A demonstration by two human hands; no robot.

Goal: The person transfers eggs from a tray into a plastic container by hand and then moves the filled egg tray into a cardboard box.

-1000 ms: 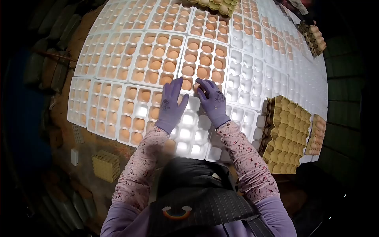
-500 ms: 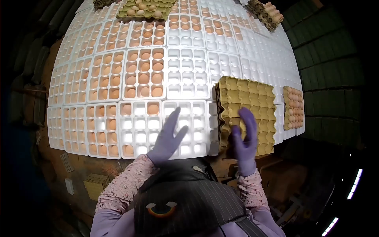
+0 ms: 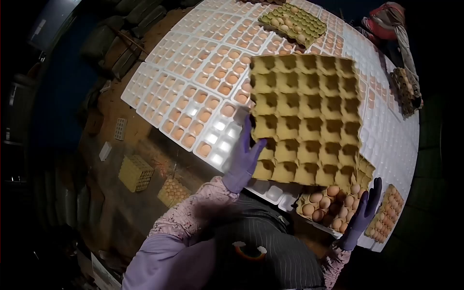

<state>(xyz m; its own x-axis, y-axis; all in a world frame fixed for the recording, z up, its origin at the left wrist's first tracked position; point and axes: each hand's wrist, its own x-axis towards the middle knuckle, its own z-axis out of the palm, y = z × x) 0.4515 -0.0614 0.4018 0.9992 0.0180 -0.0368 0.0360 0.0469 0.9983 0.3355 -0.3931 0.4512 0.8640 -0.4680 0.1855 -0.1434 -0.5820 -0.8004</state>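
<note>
A yellow-brown pulp egg tray (image 3: 307,116), with no eggs in its cups, is raised and tilted above the white trays. My left hand (image 3: 245,159), in a purple glove, grips its left edge with the thumb on the face. Below its lower edge a pulp tray of brown eggs (image 3: 316,198) is partly uncovered, with another pulp tray (image 3: 366,170) behind it. My right hand (image 3: 362,212), also gloved, is beside the right edge of these eggs, its fingers stretched and holding nothing.
White foam trays (image 3: 222,140), many with eggs, spread across the table. A pulp tray of eggs (image 3: 386,212) lies at the right; another (image 3: 295,21) lies at the back. A person (image 3: 386,24) is at the far right. Stacked trays (image 3: 135,173) stand on the floor.
The empty pulp tray has come up and left off the eggs, now in my left hand. My right hand has moved right and down. The view has turned and shifted.
</note>
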